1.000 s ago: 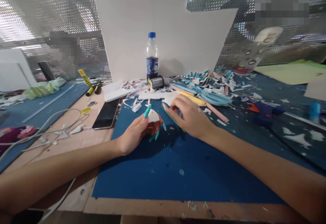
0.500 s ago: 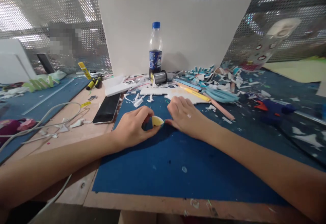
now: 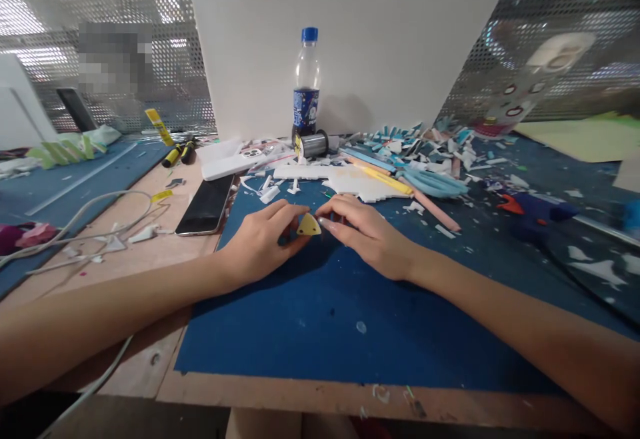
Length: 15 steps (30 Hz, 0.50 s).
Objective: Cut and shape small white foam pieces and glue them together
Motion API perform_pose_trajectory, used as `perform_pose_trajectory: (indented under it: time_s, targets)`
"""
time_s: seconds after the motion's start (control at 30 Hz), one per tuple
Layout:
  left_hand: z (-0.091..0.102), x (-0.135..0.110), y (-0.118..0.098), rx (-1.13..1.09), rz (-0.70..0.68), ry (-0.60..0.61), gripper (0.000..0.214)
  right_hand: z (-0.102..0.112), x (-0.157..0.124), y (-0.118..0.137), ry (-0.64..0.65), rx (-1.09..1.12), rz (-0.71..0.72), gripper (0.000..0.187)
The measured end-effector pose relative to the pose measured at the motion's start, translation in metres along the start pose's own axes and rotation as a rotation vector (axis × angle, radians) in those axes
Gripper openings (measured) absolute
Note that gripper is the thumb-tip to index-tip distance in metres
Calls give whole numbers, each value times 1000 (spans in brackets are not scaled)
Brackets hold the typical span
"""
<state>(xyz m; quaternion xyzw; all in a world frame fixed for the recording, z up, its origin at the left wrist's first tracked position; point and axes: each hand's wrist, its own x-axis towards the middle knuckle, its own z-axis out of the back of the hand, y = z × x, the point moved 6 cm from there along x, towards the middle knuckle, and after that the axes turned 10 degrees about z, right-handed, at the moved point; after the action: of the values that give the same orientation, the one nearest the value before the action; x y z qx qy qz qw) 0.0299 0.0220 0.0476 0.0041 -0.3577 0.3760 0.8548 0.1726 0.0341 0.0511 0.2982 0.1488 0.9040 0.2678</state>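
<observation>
My left hand (image 3: pixel 263 242) pinches a small yellow wedge-shaped piece (image 3: pixel 309 226) with dark dots on it, held just above the blue mat (image 3: pixel 310 332). The thumb and forefinger of my right hand (image 3: pixel 373 236) come together at the right edge of this piece. Something tiny and whitish may sit between those right fingertips, but it is too small to name. Just beyond my hands lies a white foam sheet (image 3: pixel 367 188) with a ragged edge, among white scraps.
A bottle (image 3: pixel 306 102) with a blue cap stands behind a wire spool (image 3: pixel 314 144). Blue-handled scissors (image 3: pixel 435 182) lie beside colored sticks. At right is a blue glue gun (image 3: pixel 543 216) with its cord. A phone (image 3: pixel 207 206) and white cable (image 3: pixel 107 199) lie left.
My right hand has turned, bringing its thumb and finger to the yellow piece's right edge. In my left hand the piece has rotated, so its dotted face shows. The view has shifted slightly.
</observation>
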Motion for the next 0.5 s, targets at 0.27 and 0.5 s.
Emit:
perform_pose_trajectory:
  time_s: [0.27, 0.5]
  targets:
    - [-3, -2, 7, 13, -34, -16, 29, -4, 1, -7, 32, 194, -80, 21]
    - [2, 0, 5, -24, 21, -25, 41, -3, 1, -13, -65, 361, -187, 24]
